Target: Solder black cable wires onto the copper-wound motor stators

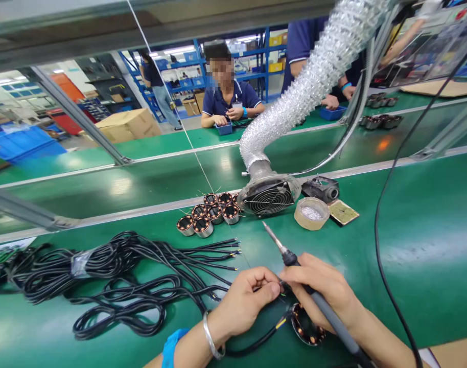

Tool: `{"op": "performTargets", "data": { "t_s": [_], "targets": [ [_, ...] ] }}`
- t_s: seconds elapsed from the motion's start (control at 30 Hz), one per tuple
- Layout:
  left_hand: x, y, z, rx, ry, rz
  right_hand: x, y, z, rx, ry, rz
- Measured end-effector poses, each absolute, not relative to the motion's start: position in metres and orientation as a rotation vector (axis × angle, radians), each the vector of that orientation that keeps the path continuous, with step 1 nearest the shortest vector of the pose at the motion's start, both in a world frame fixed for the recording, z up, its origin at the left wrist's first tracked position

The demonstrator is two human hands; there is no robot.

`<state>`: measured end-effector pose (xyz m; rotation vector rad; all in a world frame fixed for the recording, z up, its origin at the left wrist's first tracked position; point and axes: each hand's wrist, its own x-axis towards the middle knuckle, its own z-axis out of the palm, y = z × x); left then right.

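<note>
Nearest of all, the left hand [241, 304] and the right hand [329, 286] meet over the bench [405, 225], which spreads green across the lower view. Above it a silver duct [290, 99] slopes down to a round fan [270, 198], and at left black cables [114, 263] lie in loops, their stripped ends fanning toward the left hand. Across the way a co-worker [218, 99] in a navy shirt bends over another green surface. The right hand's fingers are curled closed round the handle of the iron [329, 314], its tip angled away toward the fan. Just left of the fan stand stators [203, 226] in a tight cluster, well apart from the hands. Right of it, a tub [312, 213] sits beside a flat pad [343, 212]. One more stator, the ring [312, 340], lies low by the right hand, partly hidden by it, with a yellow-wired cable end [281, 323] just beside. Smallest is a dark piece [284, 289], pinched at the left thumb and forefinger, nearly closed; fingers hide what it is.
</note>
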<state>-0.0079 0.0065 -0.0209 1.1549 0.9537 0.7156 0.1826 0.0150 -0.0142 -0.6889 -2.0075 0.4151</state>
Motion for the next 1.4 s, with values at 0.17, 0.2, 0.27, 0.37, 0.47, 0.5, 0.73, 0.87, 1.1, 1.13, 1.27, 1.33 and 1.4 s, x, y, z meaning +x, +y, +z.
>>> {"op": "performTargets", "data": {
  "t_s": [0.17,0.2,0.27,0.37,0.47,0.5,0.73,0.87,1.1,1.13,1.27,1.33,1.4],
  "targets": [
    [-0.004,0.008,-0.021,1.044,1.041,0.687,0.199,0.001,-0.014,-0.830,-1.893,0.484],
    [-0.004,0.008,-0.021,1.043,1.053,0.681,0.203,-0.003,-0.012,-0.854,-1.877,0.513],
    [-0.003,0.009,-0.020,1.065,1.066,0.668,0.212,-0.011,-0.007,-0.878,-1.834,0.575],
    [-0.003,0.009,-0.021,1.119,1.078,0.654,0.221,-0.017,-0.004,-0.954,-1.727,0.654],
    [-0.004,0.010,-0.021,1.155,1.082,0.652,0.224,-0.018,-0.008,-1.023,-1.630,0.668],
    [-0.004,0.010,-0.022,1.164,1.083,0.653,0.224,-0.017,-0.010,-1.024,-1.619,0.675],
    [-0.004,0.010,-0.020,1.192,1.108,0.649,0.223,-0.016,-0.014,-1.012,-1.597,0.732],
    [-0.003,0.010,-0.019,1.198,1.111,0.643,0.224,-0.018,-0.010,-1.007,-1.625,0.738],
    [-0.003,0.010,-0.019,1.192,1.103,0.650,0.222,-0.019,-0.005,-0.960,-1.747,0.738],
    [-0.003,0.010,-0.020,1.190,1.099,0.651,0.222,-0.019,-0.004,-0.954,-1.770,0.739],
    [-0.004,0.010,-0.022,1.188,1.090,0.660,0.220,-0.023,0.006,-0.918,-1.813,0.674],
    [-0.004,0.010,-0.022,1.189,1.093,0.664,0.219,-0.025,0.012,-0.916,-1.811,0.641],
    [-0.004,0.009,-0.022,1.189,1.094,0.665,0.219,-0.027,0.018,-0.942,-1.786,0.607]
  ]
}}
